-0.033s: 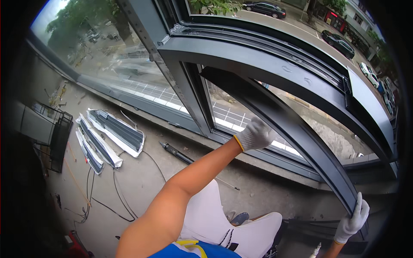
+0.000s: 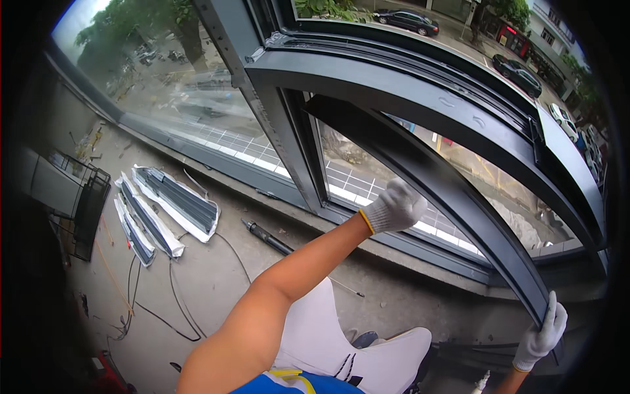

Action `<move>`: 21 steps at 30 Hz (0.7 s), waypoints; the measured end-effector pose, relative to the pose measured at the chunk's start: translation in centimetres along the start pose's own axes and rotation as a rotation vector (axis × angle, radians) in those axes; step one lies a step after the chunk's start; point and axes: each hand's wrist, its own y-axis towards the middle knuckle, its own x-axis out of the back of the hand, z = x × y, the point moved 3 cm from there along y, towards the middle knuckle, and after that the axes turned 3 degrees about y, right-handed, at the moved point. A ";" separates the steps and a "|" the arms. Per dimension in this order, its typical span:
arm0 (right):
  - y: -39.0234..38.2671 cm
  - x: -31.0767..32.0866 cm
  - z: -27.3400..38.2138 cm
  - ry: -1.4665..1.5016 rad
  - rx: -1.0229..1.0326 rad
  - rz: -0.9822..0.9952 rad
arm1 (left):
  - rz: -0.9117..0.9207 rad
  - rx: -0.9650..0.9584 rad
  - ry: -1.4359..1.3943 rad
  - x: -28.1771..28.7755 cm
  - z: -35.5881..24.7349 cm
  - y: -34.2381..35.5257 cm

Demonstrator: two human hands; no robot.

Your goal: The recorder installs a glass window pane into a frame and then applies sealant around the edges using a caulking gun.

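Observation:
A long dark grey metal profile (image 2: 472, 203) slants across a rectangular opening in the window frame (image 2: 367, 82). Its upper end rests inside the opening, near the frame's upright. My left hand (image 2: 396, 207), in a white knit glove with a yellow cuff, is closed at the profile's near edge about midway along; some fingertips are hidden. Down at the lower right end, my right hand (image 2: 542, 333), gloved alike, grips the profile with its fingers along the outer edge.
Wrapped grey metal strips (image 2: 176, 200) lie on the concrete floor at left, with loose black cables (image 2: 177, 299). A black tube-shaped tool (image 2: 266, 235) lies below the sill. A black wire rack (image 2: 92, 210) stands far left. A white nozzle tip (image 2: 483, 381) shows near my right forearm.
The view has shifted slightly. Both hands keep their places on the profile, which stays at nearly the same slant.

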 end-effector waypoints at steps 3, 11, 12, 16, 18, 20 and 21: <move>0.8 -3.2 0.0 0.043 0.151 -0.181 | -0.096 0.060 -0.170 -0.3 0.4 -0.6; 2.0 -6.1 -0.1 -0.139 0.197 -0.372 | -0.065 0.440 -0.764 -0.9 1.0 -0.2; 2.5 -6.2 0.3 -0.139 0.208 -0.383 | -0.065 0.399 -0.726 -0.7 0.8 -0.1; 4.6 -6.0 1.8 -0.186 0.174 -0.504 | 0.007 0.449 -0.717 -0.5 0.9 0.3; 5.5 -6.3 1.9 -0.032 0.098 -0.525 | -0.017 0.421 -0.717 -0.2 0.8 0.2; 6.0 -7.2 2.0 -0.174 0.062 -0.549 | 0.021 0.512 -0.805 -0.6 0.7 0.1; 6.1 -7.8 2.1 -0.222 0.101 -0.653 | 0.045 0.545 -0.860 -0.9 0.9 0.0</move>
